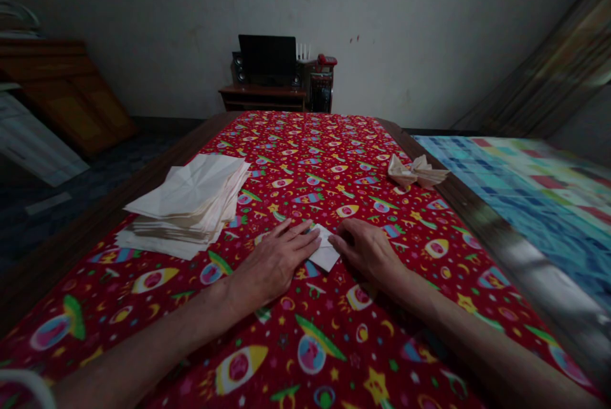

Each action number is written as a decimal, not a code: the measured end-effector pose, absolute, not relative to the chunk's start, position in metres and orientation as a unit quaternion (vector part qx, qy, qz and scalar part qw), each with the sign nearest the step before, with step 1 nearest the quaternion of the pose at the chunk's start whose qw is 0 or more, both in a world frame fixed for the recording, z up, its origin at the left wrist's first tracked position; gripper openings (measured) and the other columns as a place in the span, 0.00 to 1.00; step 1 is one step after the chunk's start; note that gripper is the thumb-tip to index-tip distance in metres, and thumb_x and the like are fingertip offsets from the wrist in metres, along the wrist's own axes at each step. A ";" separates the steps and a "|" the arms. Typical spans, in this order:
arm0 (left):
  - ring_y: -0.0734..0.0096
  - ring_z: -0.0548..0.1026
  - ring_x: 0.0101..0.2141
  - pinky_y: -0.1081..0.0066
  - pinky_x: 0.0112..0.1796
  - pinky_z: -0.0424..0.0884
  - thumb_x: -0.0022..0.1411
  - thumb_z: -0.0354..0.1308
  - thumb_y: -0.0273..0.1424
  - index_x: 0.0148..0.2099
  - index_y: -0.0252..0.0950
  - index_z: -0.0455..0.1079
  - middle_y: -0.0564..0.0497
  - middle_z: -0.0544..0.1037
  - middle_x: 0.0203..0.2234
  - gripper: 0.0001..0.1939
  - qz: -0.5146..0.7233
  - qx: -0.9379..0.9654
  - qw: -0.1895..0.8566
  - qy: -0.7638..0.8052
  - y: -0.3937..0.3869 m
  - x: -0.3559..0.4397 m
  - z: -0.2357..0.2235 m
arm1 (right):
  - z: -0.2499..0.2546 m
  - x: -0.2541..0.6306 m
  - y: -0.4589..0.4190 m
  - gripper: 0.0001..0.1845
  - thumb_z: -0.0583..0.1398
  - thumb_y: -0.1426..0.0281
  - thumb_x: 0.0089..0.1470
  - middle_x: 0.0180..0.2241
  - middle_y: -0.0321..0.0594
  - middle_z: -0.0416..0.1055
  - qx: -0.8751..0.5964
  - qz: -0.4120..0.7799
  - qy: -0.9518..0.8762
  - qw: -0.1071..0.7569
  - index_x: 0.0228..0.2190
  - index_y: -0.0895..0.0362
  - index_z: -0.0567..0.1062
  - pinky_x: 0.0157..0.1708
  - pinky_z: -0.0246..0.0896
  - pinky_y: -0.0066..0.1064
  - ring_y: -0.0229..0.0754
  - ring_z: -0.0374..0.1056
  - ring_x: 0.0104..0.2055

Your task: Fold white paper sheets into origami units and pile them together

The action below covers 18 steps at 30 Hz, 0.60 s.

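Both hands lie open and flat, the left hand (pixel 279 263) and right hand (pixel 367 253) touching a small folded white paper (pixel 325 250) between them, without pinching it — a paper stack (pixel 184 205) sits at ten o'clock, a folded paper shape (pixel 416 172) at two o'clock — and red printed cloth (pixel 305 142) spreads to the wooden table edge (pixel 477 218) at three o'clock.

left hand (pixel 277 263): palm down, lying flat, fingers extended, pointing right | right hand (pixel 367 253): palm down, knuckles slightly raised, fingers gently curled, pointing left | spacing: fingertips of both hands close, not touching | left forearm (pixel 143 348), right forearm (pixel 477 348): bare, angled inward from lower corners
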State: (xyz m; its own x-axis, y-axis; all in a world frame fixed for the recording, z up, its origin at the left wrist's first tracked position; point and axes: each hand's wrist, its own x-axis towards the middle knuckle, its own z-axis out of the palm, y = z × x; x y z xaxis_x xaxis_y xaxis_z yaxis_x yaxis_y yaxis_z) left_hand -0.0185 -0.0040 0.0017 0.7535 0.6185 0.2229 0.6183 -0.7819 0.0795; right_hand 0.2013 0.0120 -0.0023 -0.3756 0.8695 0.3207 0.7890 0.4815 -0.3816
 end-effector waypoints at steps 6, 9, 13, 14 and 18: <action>0.62 0.54 0.62 0.53 0.59 0.51 0.55 0.45 0.15 0.62 0.36 0.56 0.50 0.61 0.61 0.33 0.108 0.936 0.010 0.334 -0.006 -0.023 0.000 | -0.008 0.205 0.013 0.10 0.56 0.69 0.56 0.23 0.36 0.65 -0.479 0.044 -0.838 0.259 0.24 0.57 0.67 0.24 0.48 0.27 0.35 0.57 0.24; 0.63 0.54 0.62 0.54 0.59 0.51 0.54 0.44 0.15 0.62 0.37 0.56 0.50 0.60 0.61 0.34 0.097 0.935 0.009 0.342 -0.007 -0.024 0.000 | -0.009 0.205 0.012 0.09 0.56 0.68 0.57 0.24 0.38 0.66 -0.481 0.026 -0.840 0.251 0.25 0.57 0.68 0.25 0.48 0.27 0.37 0.59 0.26; 0.64 0.55 0.61 0.56 0.59 0.51 0.53 0.44 0.16 0.62 0.37 0.56 0.51 0.59 0.61 0.34 0.087 0.934 0.005 0.346 -0.009 -0.024 0.002 | -0.005 0.204 0.009 0.09 0.57 0.67 0.57 0.28 0.39 0.67 -0.489 0.046 -0.839 0.235 0.27 0.57 0.69 0.26 0.49 0.27 0.37 0.60 0.28; 0.64 0.55 0.61 0.56 0.59 0.51 0.53 0.44 0.15 0.63 0.37 0.56 0.51 0.59 0.61 0.34 0.085 0.934 0.003 0.348 -0.010 -0.024 0.002 | -0.004 0.205 0.009 0.09 0.57 0.66 0.57 0.28 0.39 0.67 -0.493 0.056 -0.837 0.233 0.27 0.57 0.69 0.27 0.50 0.27 0.37 0.60 0.28; 0.64 0.55 0.61 0.57 0.59 0.52 0.51 0.44 0.15 0.62 0.37 0.57 0.53 0.60 0.61 0.35 0.077 0.933 -0.002 0.352 -0.011 -0.030 0.004 | -0.004 0.216 0.010 0.10 0.57 0.65 0.57 0.29 0.40 0.67 -0.499 0.073 -0.833 0.228 0.28 0.57 0.68 0.29 0.52 0.28 0.38 0.61 0.30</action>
State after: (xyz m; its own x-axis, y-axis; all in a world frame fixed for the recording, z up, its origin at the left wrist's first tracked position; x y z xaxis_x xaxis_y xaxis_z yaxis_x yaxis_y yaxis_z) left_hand -0.0297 -0.0113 0.0040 0.7405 0.6563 0.1447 0.6568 -0.7523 0.0510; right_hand 0.2164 0.0102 -0.0042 -0.3970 0.8649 0.3072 0.7979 0.4906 -0.3501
